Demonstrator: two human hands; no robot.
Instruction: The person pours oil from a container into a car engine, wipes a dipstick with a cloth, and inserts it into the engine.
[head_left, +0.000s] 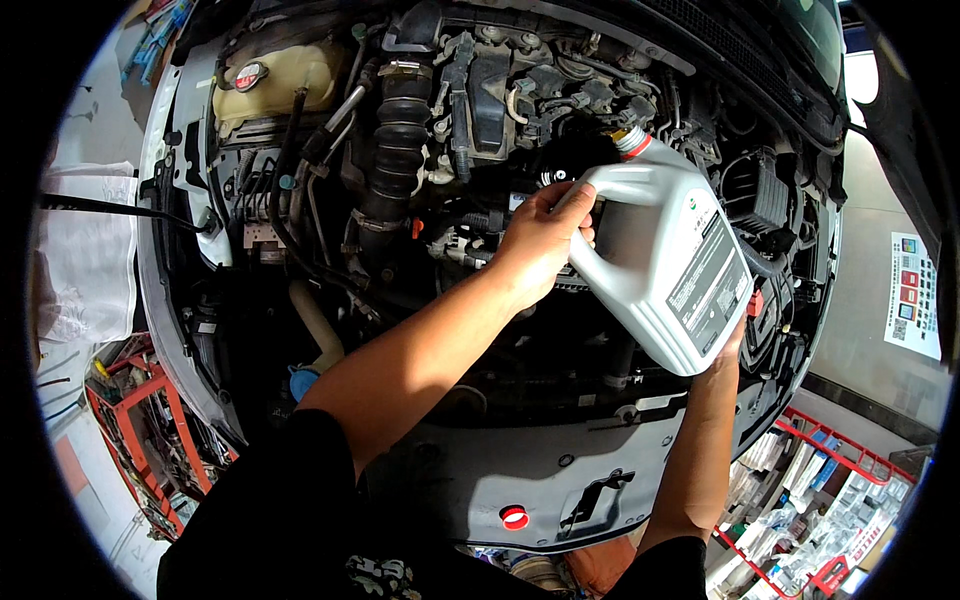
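A grey plastic oil jug (652, 262) is tilted over the car engine (480, 105), its open neck with a red ring pointing up and away from me. My left hand (547, 240) is closed around the jug's handle. Beneath the jug's base, my right hand (735, 337) supports it, mostly hidden behind the jug. Amber liquid shows at the mouth; where it lands is hidden. A red screw cap (514, 517) lies on the light front panel (480, 465) of the engine bay.
A coolant reservoir (277, 82) and a ribbed black intake hose (401, 135) are at the upper left. The blue washer-fluid cap (303, 382) is near my left forearm. Red-framed racks (847, 450) with packaged goods stand at lower right; a red metal rack (154, 435) stands at left.
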